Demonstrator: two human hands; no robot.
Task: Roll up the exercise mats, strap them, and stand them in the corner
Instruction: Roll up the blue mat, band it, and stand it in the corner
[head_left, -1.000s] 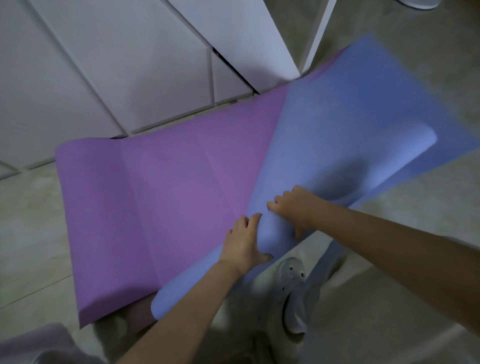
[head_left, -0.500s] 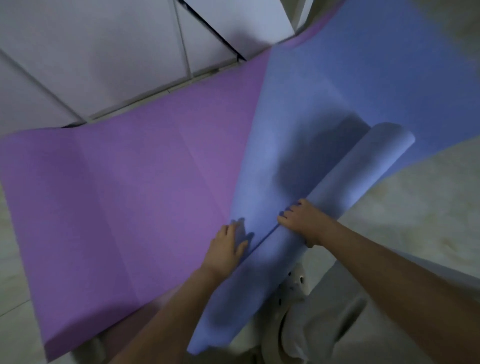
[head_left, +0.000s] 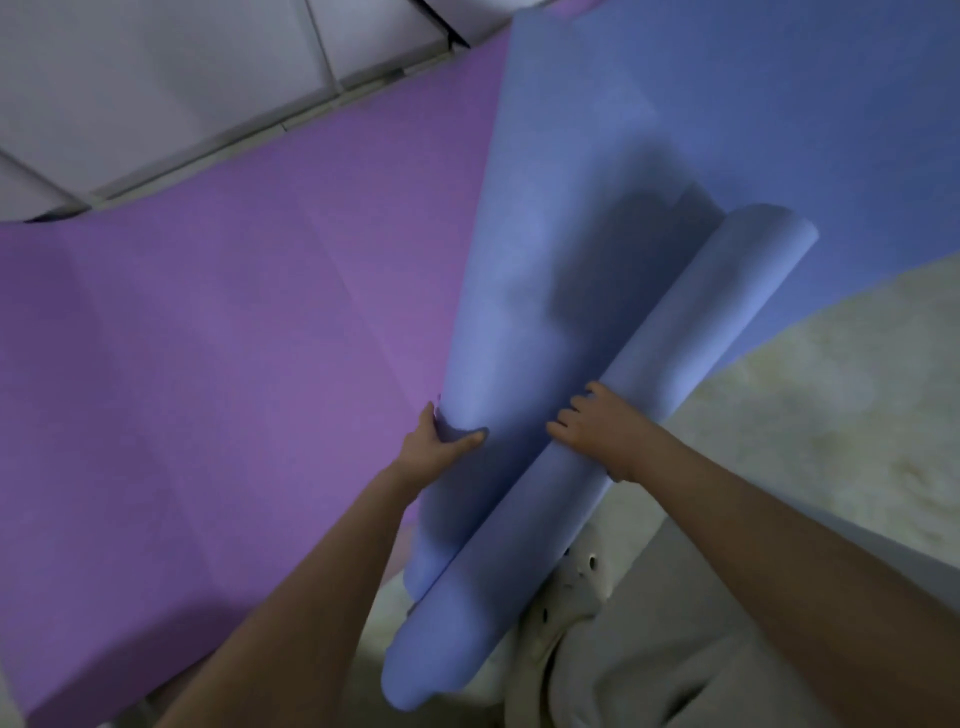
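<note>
- Since the earlier frame the left hand (head_left: 441, 447) has gone from lying flat to pinching the lifted left edge of the blue mat (head_left: 727, 130), mid-frame.
- The right hand (head_left: 597, 431) curls over the roll (head_left: 701, 332), which runs diagonally from lower centre.
- The purple mat (head_left: 234, 338) lies flat at left.

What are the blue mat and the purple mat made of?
The blue mat is probably soft foam or rubber, matte: it curls into a roll without creasing. The purple mat looks like similar matte foam, with faint fold lines across it.
</note>
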